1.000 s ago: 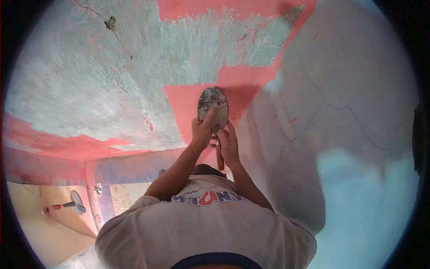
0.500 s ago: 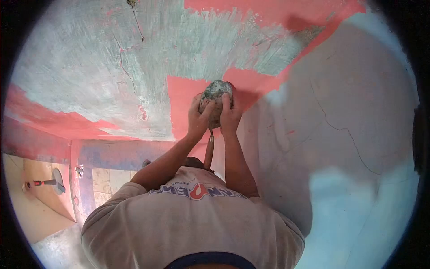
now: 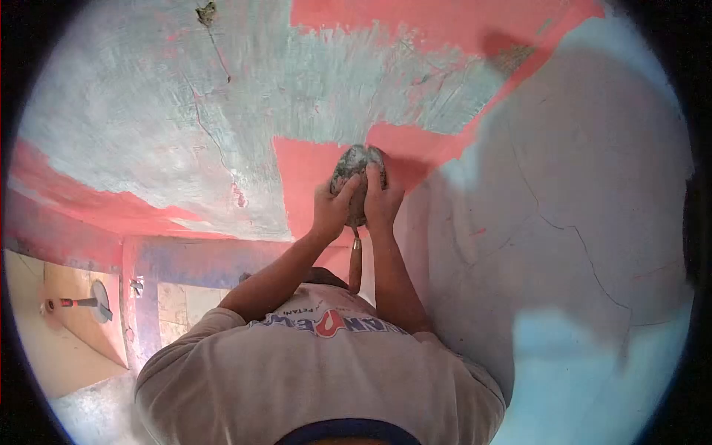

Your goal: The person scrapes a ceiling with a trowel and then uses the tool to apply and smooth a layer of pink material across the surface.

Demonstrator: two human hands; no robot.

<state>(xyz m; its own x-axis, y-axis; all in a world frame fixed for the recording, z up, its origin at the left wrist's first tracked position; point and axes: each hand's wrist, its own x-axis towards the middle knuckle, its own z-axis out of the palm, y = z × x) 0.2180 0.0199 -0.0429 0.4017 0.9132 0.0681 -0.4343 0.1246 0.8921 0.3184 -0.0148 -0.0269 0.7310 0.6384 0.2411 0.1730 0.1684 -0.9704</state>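
A trowel with a rounded grey blade (image 3: pixel 357 208) is held up near the middle of the view, its wooden handle (image 3: pixel 356 268) hanging downward. Grey, mottled material coats the blade. My left hand (image 3: pixel 331 208) grips the blade's left side, with the thumb lying over its face. On the right side, my right hand (image 3: pixel 383 200) holds the blade, thumb pointing up near the top. The fingers behind the blade are hidden. Beyond both hands is a surface with pink paint (image 3: pixel 304 167) and rough grey-green patches (image 3: pixel 297 89).
A cracked grey and light blue wall (image 3: pixel 549 193) rises on the right. The upper surface has a small hole (image 3: pixel 206 12) with a crack below. At the far left, a tool with a red and black handle (image 3: pixel 78 302) is seen near an opening.
Both hands and the trowel have moved slightly down in the view, and the handle now hangs more upright. The thumbs have shifted a little on the blade.
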